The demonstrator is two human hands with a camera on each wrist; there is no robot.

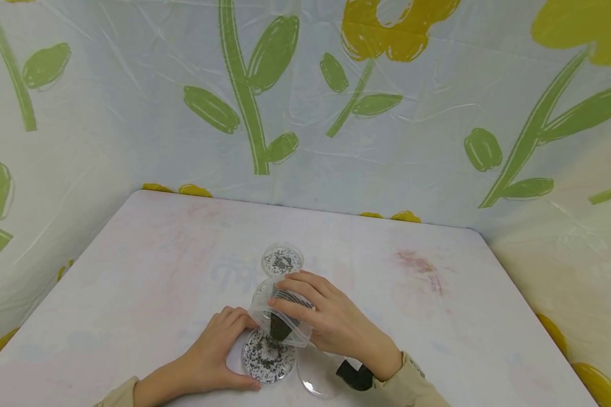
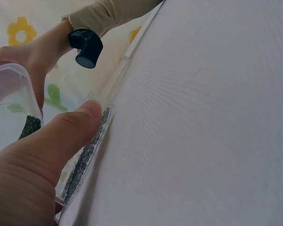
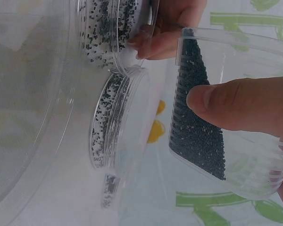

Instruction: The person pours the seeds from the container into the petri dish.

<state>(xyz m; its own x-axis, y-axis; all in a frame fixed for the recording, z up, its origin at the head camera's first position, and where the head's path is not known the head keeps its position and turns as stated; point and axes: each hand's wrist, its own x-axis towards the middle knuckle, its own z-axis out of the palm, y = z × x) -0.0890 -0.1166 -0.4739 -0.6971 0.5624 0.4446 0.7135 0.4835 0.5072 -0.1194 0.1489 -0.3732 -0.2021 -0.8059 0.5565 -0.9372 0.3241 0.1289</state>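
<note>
My left hand (image 1: 214,350) spans a round clear petri dish (image 1: 269,362), thumb at the near rim and fingers at the far side. Dark grains are scattered over the dish's bottom. Above it, my right hand (image 1: 331,314) grips a clear plastic tub (image 1: 300,337), tilted with its mouth toward the dish. Dark grains (image 3: 198,122) lie slanted along the tub's lower wall, and the right thumb presses on its outside in the right wrist view. Behind the tub, a second petri dish (image 1: 261,289) is partly hidden. A third dish (image 1: 282,260) with grains stands farther back.
A clear, empty-looking round dish or lid (image 1: 317,377) lies to the right of the near dish, under the right forearm. A black wrist camera band (image 1: 355,375) sits on the right wrist. Flower-patterned sheeting (image 1: 305,113) rises behind the pale table (image 1: 158,271).
</note>
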